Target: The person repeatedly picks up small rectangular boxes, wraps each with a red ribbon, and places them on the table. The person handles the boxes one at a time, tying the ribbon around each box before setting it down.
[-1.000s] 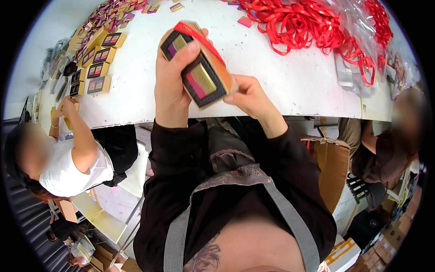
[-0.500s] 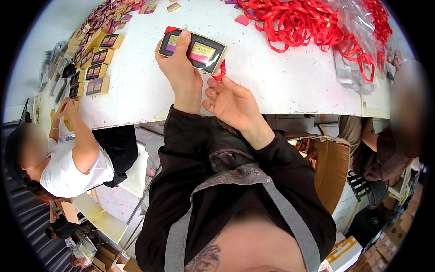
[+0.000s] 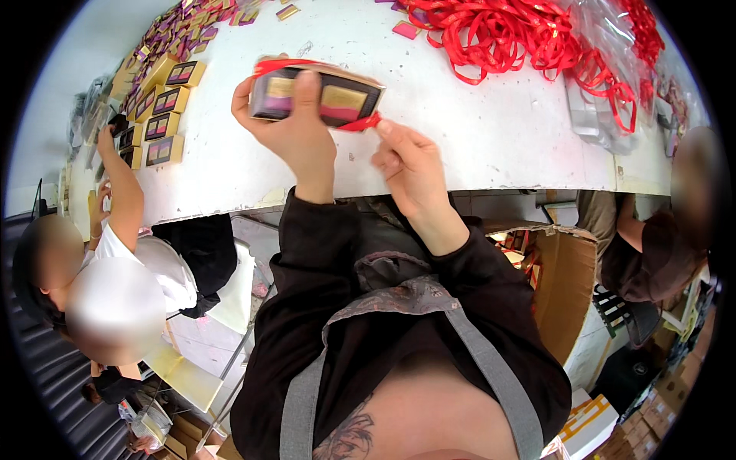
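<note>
Gift box (image 3: 318, 96), a flat dark one with pink and gold panels under a clear front, is held just above the near part of the white table (image 3: 498, 146) in the head view. The left hand (image 3: 295, 126) grips it from below, thumb pressed across the front and fingers curled over the far edge, fully closed on it. A red ribbon (image 3: 307, 67) runs over the box's top edge and down around its right end, where the right hand (image 3: 410, 165) pinches the loose end between thumb and forefinger. The ribbon looks only part-way round, so this seems to be the wrapping stage. A heap of spare red ribbons (image 3: 521, 38) lies farther back, and rows of similar boxes (image 3: 165, 115) sit at the left, beside a seated co-worker (image 3: 115, 253).
</note>
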`<state>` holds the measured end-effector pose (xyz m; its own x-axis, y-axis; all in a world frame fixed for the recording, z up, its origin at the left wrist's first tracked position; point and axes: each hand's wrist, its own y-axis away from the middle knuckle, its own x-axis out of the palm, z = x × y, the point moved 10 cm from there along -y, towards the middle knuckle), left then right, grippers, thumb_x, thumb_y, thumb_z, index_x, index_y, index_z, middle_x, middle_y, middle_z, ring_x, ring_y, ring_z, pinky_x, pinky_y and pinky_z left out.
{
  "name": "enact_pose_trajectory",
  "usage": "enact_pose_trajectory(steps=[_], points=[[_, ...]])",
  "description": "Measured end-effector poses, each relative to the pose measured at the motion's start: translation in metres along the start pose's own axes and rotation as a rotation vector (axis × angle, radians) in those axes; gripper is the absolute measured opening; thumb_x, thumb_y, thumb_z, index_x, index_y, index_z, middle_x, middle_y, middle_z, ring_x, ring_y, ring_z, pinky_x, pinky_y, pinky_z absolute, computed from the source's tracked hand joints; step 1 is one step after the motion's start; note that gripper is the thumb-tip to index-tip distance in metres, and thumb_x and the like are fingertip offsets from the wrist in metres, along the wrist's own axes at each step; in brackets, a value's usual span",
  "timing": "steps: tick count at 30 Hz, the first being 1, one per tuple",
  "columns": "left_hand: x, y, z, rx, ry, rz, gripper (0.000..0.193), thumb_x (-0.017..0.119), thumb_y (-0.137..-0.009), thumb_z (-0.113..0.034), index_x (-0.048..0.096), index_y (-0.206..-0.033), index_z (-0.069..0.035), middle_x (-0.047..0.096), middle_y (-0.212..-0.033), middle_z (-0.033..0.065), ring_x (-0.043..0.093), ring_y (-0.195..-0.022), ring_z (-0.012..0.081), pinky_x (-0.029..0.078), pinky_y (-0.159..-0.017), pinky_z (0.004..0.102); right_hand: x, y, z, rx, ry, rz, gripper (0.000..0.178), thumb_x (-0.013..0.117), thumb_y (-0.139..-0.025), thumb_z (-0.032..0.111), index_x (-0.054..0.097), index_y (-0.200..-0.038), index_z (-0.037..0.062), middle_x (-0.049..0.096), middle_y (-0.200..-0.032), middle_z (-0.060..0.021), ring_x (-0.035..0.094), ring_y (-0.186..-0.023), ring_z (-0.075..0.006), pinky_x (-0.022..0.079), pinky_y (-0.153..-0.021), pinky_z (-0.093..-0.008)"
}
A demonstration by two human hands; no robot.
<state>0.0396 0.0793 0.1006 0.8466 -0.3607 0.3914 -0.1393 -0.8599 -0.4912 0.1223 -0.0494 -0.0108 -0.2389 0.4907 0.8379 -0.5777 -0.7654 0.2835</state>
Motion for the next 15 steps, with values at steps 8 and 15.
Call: enact_pose_trajectory(steps=[8,15], points=[[-0.013,0.011,0.017,-0.304,0.215,0.046,0.047,0.066,-0.083,-0.011,0.038,-0.121,-0.004,0.049,-0.117,0.0143,0.054,-0.104,0.0228,0.052,-0.086,0.0368,0.007,-0.002,0.001,0.067,0.299,0.100,0.020,0.067,-0.084,0.024,0.066,-0.090,0.0040,0.060,-0.075,-0.0005,0.054,-0.066,-0.0069,0.044,-0.061,-0.0217],[-0.024,0.015,0.032,-0.289,0.172,0.149,0.051,0.068,-0.082,-0.017,0.038,-0.121,-0.005,0.048,-0.114,0.0113,0.055,-0.102,0.0227,0.052,-0.084,0.0364,0.000,0.004,-0.011,0.248,0.441,0.116,0.021,0.068,-0.081,0.019,0.066,-0.093,0.0012,0.063,-0.079,-0.0032,0.058,-0.068,-0.0088,0.045,-0.060,-0.0237]])
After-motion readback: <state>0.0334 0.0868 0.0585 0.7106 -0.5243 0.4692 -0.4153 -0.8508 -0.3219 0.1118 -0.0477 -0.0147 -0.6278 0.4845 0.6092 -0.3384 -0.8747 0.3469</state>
